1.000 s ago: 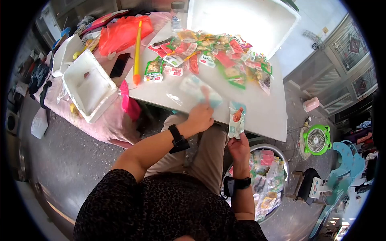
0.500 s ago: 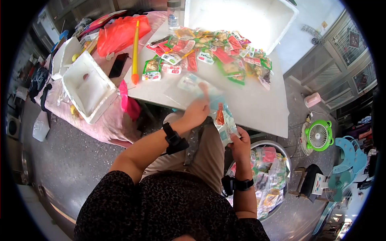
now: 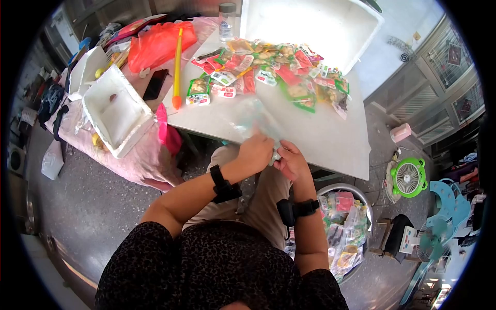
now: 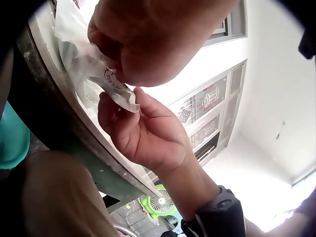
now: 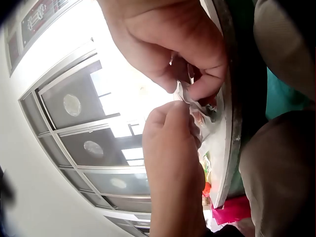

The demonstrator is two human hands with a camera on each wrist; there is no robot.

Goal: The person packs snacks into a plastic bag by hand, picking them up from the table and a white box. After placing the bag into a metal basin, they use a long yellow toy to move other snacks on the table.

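From overhead, the left hand [image 3: 256,153] and right hand [image 3: 293,161] meet at the near edge of the desk [image 3: 330,134], each grip drawn in on a crumpled wrapper [image 3: 275,154] between them; a blurred pale packet [image 3: 257,114] lies just beyond the left. Farther back I see a heap of food packets [image 3: 258,58] before a white foam box [image 3: 310,26], and a basin [image 3: 369,207] full of more beside the right arm. At the left wrist, the right thumb and fingers pinch the wrapper's end, while the left hand blocks much of the rest. At the right wrist, both grips pinch the wrapper, the right fingers curled over and hiding part of it
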